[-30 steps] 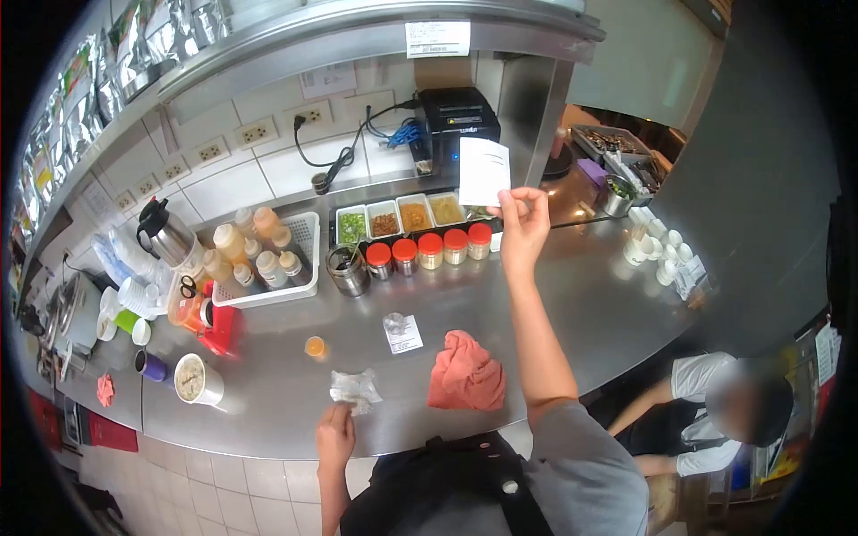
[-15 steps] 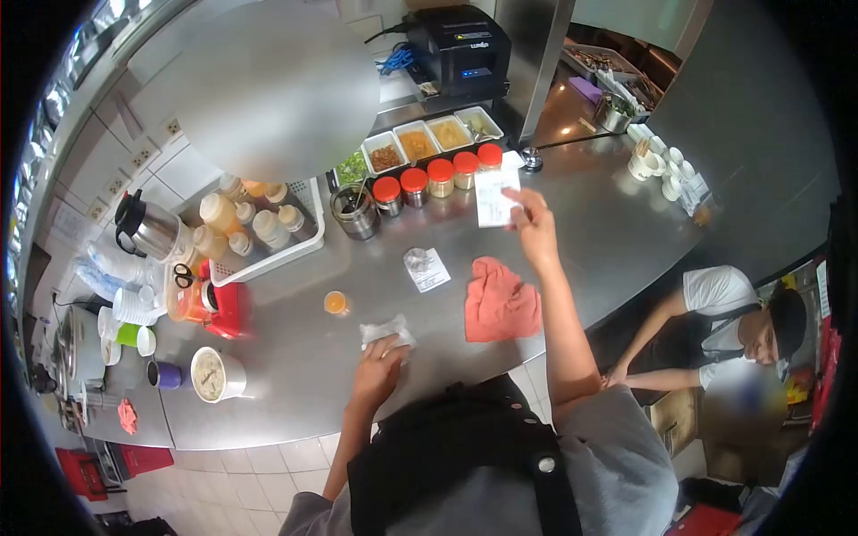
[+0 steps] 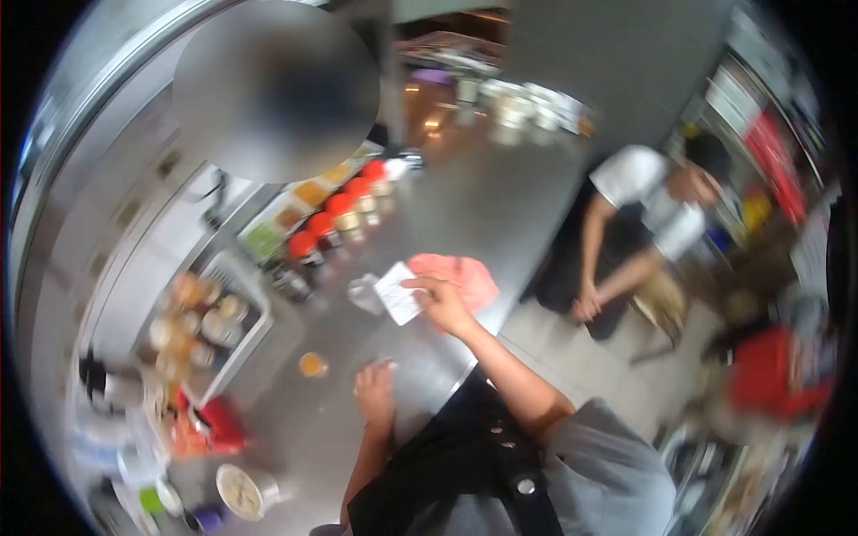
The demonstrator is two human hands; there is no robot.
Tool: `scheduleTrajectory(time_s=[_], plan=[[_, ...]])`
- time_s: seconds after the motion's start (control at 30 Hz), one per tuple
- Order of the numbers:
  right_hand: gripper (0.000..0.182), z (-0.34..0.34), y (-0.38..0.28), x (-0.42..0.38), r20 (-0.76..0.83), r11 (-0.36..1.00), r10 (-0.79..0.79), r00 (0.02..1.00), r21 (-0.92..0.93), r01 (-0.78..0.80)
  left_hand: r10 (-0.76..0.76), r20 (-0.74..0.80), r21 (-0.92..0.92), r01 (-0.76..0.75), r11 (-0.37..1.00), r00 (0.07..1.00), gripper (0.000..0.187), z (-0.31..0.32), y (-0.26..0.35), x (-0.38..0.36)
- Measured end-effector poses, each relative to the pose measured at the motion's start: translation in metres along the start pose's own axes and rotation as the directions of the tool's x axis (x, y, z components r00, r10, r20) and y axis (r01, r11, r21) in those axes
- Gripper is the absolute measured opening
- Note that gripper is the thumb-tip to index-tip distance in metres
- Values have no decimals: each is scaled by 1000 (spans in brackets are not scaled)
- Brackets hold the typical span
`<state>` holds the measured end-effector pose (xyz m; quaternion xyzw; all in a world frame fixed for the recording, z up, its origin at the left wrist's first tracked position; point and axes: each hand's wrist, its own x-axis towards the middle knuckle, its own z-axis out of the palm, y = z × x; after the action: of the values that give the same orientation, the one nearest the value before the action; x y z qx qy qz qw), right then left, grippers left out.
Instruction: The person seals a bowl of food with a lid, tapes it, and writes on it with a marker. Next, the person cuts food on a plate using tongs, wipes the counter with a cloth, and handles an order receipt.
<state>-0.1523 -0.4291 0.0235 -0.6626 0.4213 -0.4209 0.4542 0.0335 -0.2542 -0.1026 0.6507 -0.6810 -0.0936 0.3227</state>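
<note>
My right hand [image 3: 438, 302] pinches a small white printed slip [image 3: 399, 293] over the steel counter. Just beyond it lies a pink cloth [image 3: 460, 279], and a clear crumpled plastic item [image 3: 365, 293] is at the slip's left. My left hand [image 3: 374, 391] rests low over the counter, blurred; a small pale bit shows at its fingertips, but what it holds, if anything, is unclear. A small orange cup [image 3: 313, 364] stands to the left of that hand.
A white basket of bottles [image 3: 255, 344] stands at left, with red-lidded jars [image 3: 340, 205] beyond. A white tub [image 3: 241, 493] sits at lower left. A seated person [image 3: 639, 205] is at right, past the counter's edge. White cups [image 3: 514, 112] stand at the far end.
The view has turned right. My right hand has brought the slip back from near the jars to beside the cloth. The plastic bag under my left hand no longer shows clearly.
</note>
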Motion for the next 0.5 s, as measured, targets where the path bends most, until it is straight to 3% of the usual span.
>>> scheduleTrajectory(time_s=[0.03, 0.07, 0.1, 0.13, 0.17, 0.2, 0.23, 0.27, 0.33, 0.37, 0.4, 0.47, 0.5], plan=[[28, -12, -15, -11, -40, 997, -34, 999, -76, 31, -72, -19, -124, 69, 990, 997, 34, 7, -4, 6], [29, -23, -16, -21, -53, 977, -113, 992, -188, 101, 3, 35, -153, 2, 988, 999, 34, 9, 16, 23], [29, -37, -22, -33, -67, 962, -117, 991, -257, 96, -301, -131, -599, 166, 783, 945, 33, 4, 54, 50], [29, -44, -29, -45, -67, 945, -115, 991, -314, 88, -634, -92, -908, 196, 370, 768, 32, 2, 81, 69], [29, -51, -35, -56, -128, 947, -90, 988, -318, 45, -599, -47, -903, 222, 368, 799, 32, 7, 85, 81], [30, -62, -40, -63, -160, 919, -159, 974, -385, 87, -527, 304, -920, 388, 54, 794, 36, 18, 81, 96], [31, -78, -47, -73, -189, 877, -236, 953, -463, 125, -344, 609, -793, 562, -234, 715, 41, 32, 88, 109], [30, -94, -75, -88, -234, 889, -204, 951, -450, 80, -174, 672, -734, 619, -278, 719, 51, 46, 107, 117], [29, -124, -83, -116, -272, 729, -310, 911, -683, 44, -4, 717, -671, 689, -274, 697, 57, 77, 155, 131], [32, -135, -85, -133, -298, 652, -327, 897, -758, -15, 79, 762, -590, 738, -327, 643, 58, 76, 196, 131], [36, -145, -84, -153, -329, 635, -248, 911, -766, -104, 158, 800, -496, 786, -370, 579, 59, 74, 235, 127], [38, -165, -89, -201, -385, 586, -189, 903, -782, -212, 338, 767, -470, 836, -282, 545, 59, 123, 274, 113], [36, -179, -92, -226, -466, 610, -184, 866, -745, -271, 596, 654, -362, 885, -294, 466, 58, 159, 290, 104]])
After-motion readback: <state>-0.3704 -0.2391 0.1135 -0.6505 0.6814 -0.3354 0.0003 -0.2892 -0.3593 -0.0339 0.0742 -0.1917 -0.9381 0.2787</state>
